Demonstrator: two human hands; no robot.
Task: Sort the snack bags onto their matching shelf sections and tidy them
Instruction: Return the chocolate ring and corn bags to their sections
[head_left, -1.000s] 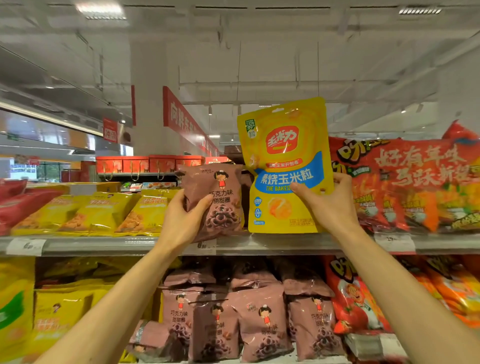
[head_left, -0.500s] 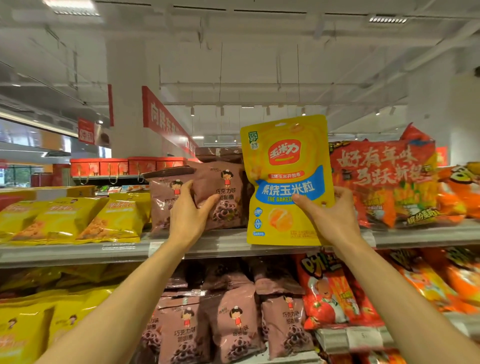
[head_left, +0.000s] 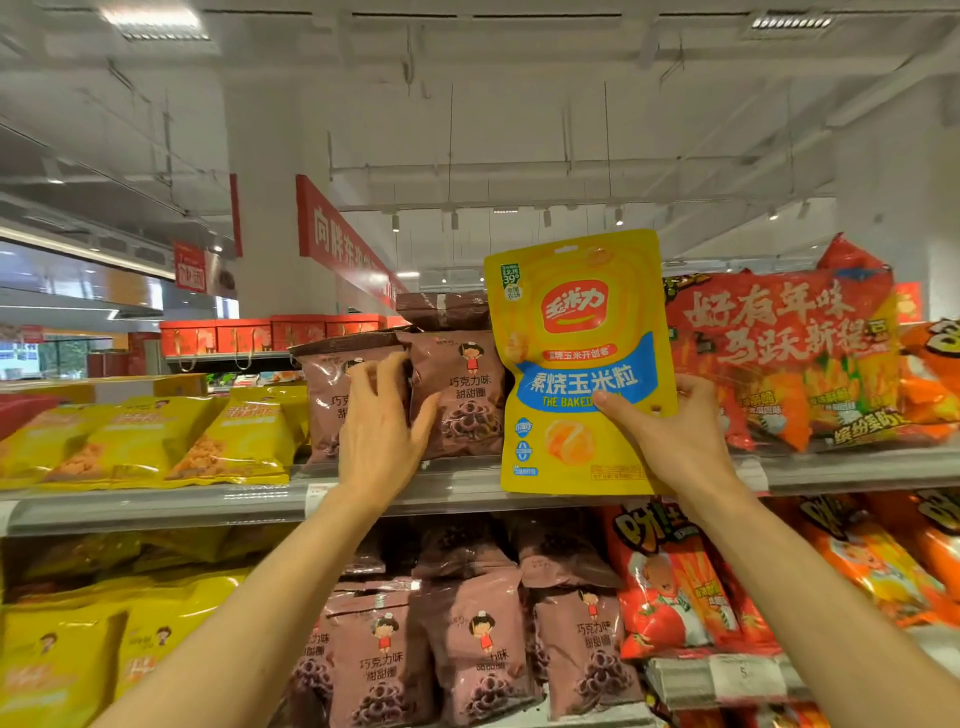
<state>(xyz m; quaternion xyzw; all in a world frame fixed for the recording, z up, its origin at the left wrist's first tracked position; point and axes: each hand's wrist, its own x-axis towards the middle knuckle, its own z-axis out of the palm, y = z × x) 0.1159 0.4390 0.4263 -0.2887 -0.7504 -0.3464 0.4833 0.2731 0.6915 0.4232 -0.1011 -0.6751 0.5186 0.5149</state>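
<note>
My right hand (head_left: 675, 441) holds the glossy yellow corn-snack pouch with a blue band (head_left: 579, 358) upright in front of the grey metal upper shelf (head_left: 156, 506), thumb across its face, fingers behind. My left hand (head_left: 382, 431) rests with fingers spread on two brown-pink foil chocolate-ring bags (head_left: 457, 389) standing on that shelf, beside flat yellow bags (head_left: 228, 441).

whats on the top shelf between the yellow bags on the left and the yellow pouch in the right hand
In the head view, brown chocolate-ring bags stand there, with the left hand spread against them; the right hand holds the yellow pouch.
</note>
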